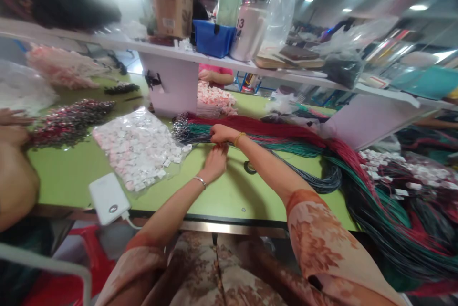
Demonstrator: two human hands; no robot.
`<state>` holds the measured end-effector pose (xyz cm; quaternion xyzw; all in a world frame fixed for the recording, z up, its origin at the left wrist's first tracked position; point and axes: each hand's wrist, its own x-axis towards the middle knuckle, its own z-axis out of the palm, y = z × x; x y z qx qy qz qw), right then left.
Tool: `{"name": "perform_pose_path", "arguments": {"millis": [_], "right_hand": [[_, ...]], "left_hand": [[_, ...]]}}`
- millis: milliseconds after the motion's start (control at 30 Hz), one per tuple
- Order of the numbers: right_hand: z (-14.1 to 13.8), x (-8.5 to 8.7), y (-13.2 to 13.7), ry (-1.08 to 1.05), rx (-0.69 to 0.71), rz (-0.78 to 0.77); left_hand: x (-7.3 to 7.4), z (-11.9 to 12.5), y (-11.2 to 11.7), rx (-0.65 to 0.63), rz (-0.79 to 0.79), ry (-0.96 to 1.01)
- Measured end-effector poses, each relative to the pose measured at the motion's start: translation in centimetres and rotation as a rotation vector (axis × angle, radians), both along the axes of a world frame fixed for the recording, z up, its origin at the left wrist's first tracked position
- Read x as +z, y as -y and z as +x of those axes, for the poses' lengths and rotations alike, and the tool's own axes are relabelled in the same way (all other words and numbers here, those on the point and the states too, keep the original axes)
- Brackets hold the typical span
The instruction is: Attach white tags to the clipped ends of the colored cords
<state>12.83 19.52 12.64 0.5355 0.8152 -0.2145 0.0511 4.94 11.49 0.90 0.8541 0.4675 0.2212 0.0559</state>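
A thick bundle of long thin wires point(282, 130) in red, green and dark grey lies across the green table, with shiny metal terminals point(182, 127) at its left end. My right hand point(223, 133), with fingers curled downward, is closed on the wires near that end. Just below it, my left hand point(215, 163) reaches up to the bundle's front edge. Its fingers are pressed together, and the fingertips meet the right hand's; anything between them is too small to see. Left of the hands lies a clear bag of small white connectors point(143, 146).
A white power bank point(109, 198) with a cable sits at the table's front edge. Another terminal-ended wire bundle point(73, 122) lies at left, near a co-worker's arm point(16, 172). Overhead, a shelf point(171, 55) holds a blue bin point(213, 38) and a tumbler point(250, 24). Wires with white connectors point(400, 172) pile up right.
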Motion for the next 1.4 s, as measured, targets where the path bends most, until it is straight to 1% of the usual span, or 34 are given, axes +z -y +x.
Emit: {"name": "perform_pose_path", "arguments": {"millis": [67, 167, 233, 300, 367, 433, 500, 600, 700, 767, 833, 867, 900, 933, 967, 1000, 1033, 1067, 1100, 1133, 1200, 1233, 1300, 1367, 1400], "right_hand": [[-0.5, -0.2, 0.2, 0.01, -0.011, 0.008], [-1.2, -0.6, 0.9, 0.002, 0.032, 0.079], [-1.4, -0.8, 1.6, 0.012, 0.05, 0.128], [-1.2, -0.5, 2.3, -0.018, 0.014, 0.116], [-0.5, 0.4, 2.7, -0.171, -0.08, 0.066], [0.7, 1.7, 2.7, -0.429, -0.204, 0.028], [2.1, 2.9, 2.6, -0.667, -0.31, 0.009], [4.0, 4.2, 3.1, -0.82, -0.4, -0.005], [5.3, 4.3, 5.2, -0.886, -0.403, -0.003], [6.2, 3.7, 7.0, -0.914, -0.386, 0.039], [7.3, 2.5, 8.5, -0.901, -0.399, 0.15], [7.9, 1.6, 9.0, -0.878, -0.422, 0.224], [8.5, 0.7, 9.4, -0.845, -0.454, 0.3], [9.1, -0.2, 9.8, -0.803, -0.486, 0.365], [9.6, -1.1, 10.1, -0.755, -0.511, 0.411], [10.1, -1.9, 10.5, -0.706, -0.521, 0.434], [10.3, -2.5, 11.1, -0.66, -0.508, 0.434], [10.5, -3.0, 11.9, -0.623, -0.468, 0.415], [10.4, -3.3, 12.8, -0.588, -0.408, 0.383], [10.2, -3.4, 13.9, -0.554, -0.341, 0.345], [9.6, -3.5, 16.4, -0.482, -0.235, 0.278], [9.4, -3.6, 17.6, -0.453, -0.207, 0.247], [9.5, -4.1, 19.9, -0.439, -0.182, 0.159], [10.8, -5.0, 21.6, -0.456, -0.186, 0.064], [12.0, -5.5, 22.3, -0.453, -0.197, 0.025]], "left_hand": [[-0.6, -0.4, -2.0, 0.021, 0.001, -0.021], [-1.6, -1.8, -5.0, 0.107, -0.046, -0.063], [-2.3, -3.1, -6.6, 0.165, -0.039, -0.075], [-2.9, -4.2, -7.6, 0.203, -0.035, -0.074], [-3.4, -4.9, -8.1, 0.214, -0.054, -0.06], [-3.8, -5.3, -8.3, 0.19, -0.069, -0.038], [-3.9, -5.5, -8.5, 0.147, -0.07, -0.018], [-3.6, -6.1, -8.9, 0.103, -0.084, 0.032], [-3.0, -7.0, -9.6, 0.103, -0.151, 0.188], [-2.4, -7.3, -9.7, 0.093, -0.185, 0.287], [-1.6, -6.9, -9.0, 0.108, -0.191, 0.31], [-1.0, -6.4, -8.2, 0.118, -0.184, 0.293], [-0.4, -5.7, -7.1, 0.12, -0.177, 0.264], [0.3, -4.8, -5.6, 0.094, -0.157, 0.235], [1.1, -3.9, -4.0, -0.005, -0.13, 0.196], [2.0, -2.9, -2.2, -0.153, -0.081, 0.165], [2.9, -2.0, -0.5, -0.298, -0.03, 0.141], [3.8, -1.2, 1.0, -0.41, 0.012, 0.117], [4.6, -0.6, 2.2, -0.477, 0.036, 0.093], [5.3, -0.2, 3.1, -0.505, 0.046, 0.07], [6.2, 0.1, 3.7, -0.524, 0.024, -0.007], [6.4, -0.1, 3.5, -0.524, -0.009, -0.064], [6.2, -0.9, 2.6, -0.502, -0.101, -0.186], [5.8, -2.0, 1.5, -0.426, -0.162, -0.254], [5.7, -2.7, 1.1, -0.377, -0.167, -0.263]]}}
